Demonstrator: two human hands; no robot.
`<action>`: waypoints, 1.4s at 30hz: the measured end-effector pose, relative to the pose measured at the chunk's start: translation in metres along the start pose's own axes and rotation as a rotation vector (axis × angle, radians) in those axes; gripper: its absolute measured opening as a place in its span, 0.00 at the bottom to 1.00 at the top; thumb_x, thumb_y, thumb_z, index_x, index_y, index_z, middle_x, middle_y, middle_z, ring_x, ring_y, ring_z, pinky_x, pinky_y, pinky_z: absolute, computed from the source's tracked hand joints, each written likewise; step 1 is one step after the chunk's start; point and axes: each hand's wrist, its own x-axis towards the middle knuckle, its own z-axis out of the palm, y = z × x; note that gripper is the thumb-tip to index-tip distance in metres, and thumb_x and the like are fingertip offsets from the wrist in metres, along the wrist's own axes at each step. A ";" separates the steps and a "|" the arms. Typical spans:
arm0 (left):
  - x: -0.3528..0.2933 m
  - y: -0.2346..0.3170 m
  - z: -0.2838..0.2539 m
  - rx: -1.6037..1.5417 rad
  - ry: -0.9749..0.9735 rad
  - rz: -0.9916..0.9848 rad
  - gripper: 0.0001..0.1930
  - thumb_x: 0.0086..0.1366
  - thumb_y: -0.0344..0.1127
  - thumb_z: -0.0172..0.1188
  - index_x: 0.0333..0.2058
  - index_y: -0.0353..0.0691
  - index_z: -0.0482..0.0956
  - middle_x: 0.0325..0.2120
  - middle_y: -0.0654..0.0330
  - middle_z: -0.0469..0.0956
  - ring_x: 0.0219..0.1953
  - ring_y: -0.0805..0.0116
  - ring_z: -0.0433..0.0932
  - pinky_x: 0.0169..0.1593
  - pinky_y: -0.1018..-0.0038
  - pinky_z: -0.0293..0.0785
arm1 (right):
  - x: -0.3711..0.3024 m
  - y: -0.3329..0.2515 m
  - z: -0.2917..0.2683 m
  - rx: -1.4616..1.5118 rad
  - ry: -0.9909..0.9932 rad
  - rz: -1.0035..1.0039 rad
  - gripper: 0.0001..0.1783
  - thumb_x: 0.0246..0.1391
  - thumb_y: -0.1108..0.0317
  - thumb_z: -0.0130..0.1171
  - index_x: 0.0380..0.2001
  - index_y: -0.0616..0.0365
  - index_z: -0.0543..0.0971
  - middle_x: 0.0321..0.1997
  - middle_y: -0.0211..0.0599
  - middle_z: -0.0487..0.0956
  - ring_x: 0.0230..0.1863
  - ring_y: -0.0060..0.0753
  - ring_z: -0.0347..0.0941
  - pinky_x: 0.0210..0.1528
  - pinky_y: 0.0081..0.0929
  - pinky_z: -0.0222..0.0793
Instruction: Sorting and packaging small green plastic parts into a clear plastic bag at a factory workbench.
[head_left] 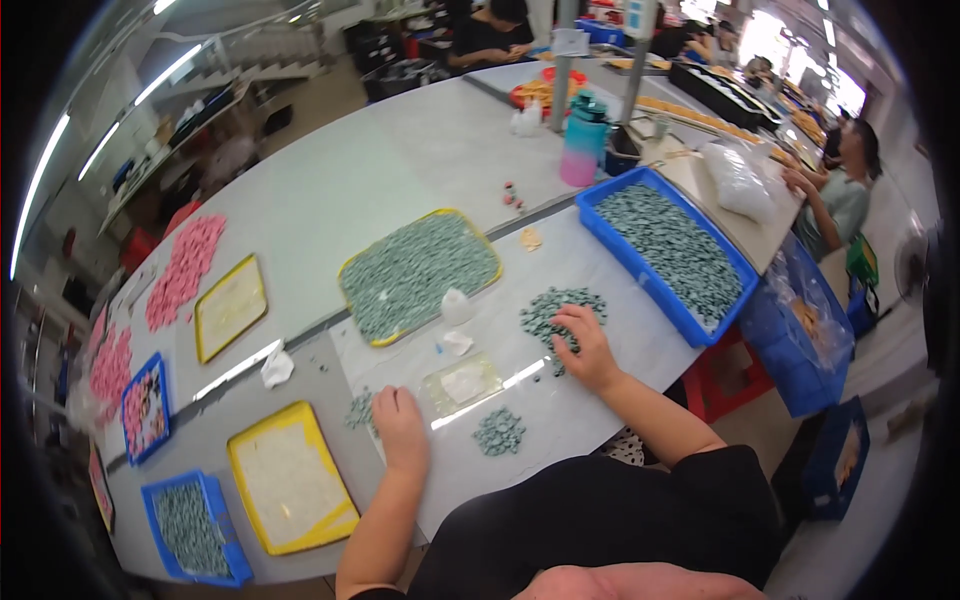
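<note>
While the right hand [588, 350] bends over the near side of a loose green pile [558, 303], its thumb stands apart from the fingers, so the grip is loosely spread; can't tell if a piece sits under the tips. Left hand [402, 425] is curled at the right side of a smaller green heap [360, 409]; how far it's closed, and on what, can't tell.

Between the hands: a clear flat sheet [436, 388] with a white patch, and a third green cluster [499, 432] nearer the body. Bare white tabletop [575, 405] lies between that cluster and the right forearm, running to the near table edge. Beyond the hands, a yellow-rimmed tray [392, 339] full of green pieces bounds the far side; a blue bin [648, 275] of them reaches the right table edge. Yellow tray [290, 480] at left limits room beside the left forearm.

Left fingertips hidden by the hand; single pieces too small to make out. Torso hides part of the near edge; lower body cut off.
</note>
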 end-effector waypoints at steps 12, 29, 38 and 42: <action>-0.005 0.070 -0.009 0.147 -0.056 0.155 0.03 0.49 0.27 0.53 0.22 0.38 0.67 0.23 0.54 0.67 0.28 0.54 0.67 0.31 0.60 0.64 | -0.021 0.008 -0.080 -0.010 0.011 -0.034 0.12 0.46 0.73 0.56 0.37 0.54 0.73 0.43 0.37 0.68 0.50 0.39 0.63 0.58 0.45 0.49; -0.027 0.108 -0.024 0.061 -0.079 0.152 0.07 0.58 0.30 0.51 0.23 0.35 0.68 0.21 0.50 0.69 0.26 0.50 0.68 0.31 0.59 0.64 | -0.045 0.010 -0.127 0.029 0.061 -0.010 0.11 0.47 0.73 0.53 0.37 0.54 0.72 0.43 0.36 0.68 0.49 0.39 0.64 0.60 0.50 0.46; -0.017 0.093 -0.032 -0.141 0.016 -0.048 0.11 0.62 0.31 0.47 0.22 0.33 0.64 0.20 0.48 0.66 0.25 0.47 0.65 0.30 0.59 0.61 | -0.047 0.010 -0.122 0.004 0.124 -0.014 0.12 0.46 0.76 0.53 0.38 0.56 0.73 0.43 0.38 0.70 0.46 0.39 0.68 0.59 0.42 0.51; -0.018 0.093 -0.035 -0.175 -0.016 -0.087 0.13 0.63 0.32 0.47 0.21 0.32 0.63 0.20 0.47 0.65 0.25 0.47 0.65 0.29 0.58 0.60 | -0.051 0.015 -0.121 0.066 0.093 0.028 0.11 0.49 0.73 0.51 0.38 0.53 0.73 0.43 0.36 0.69 0.49 0.38 0.64 0.62 0.49 0.45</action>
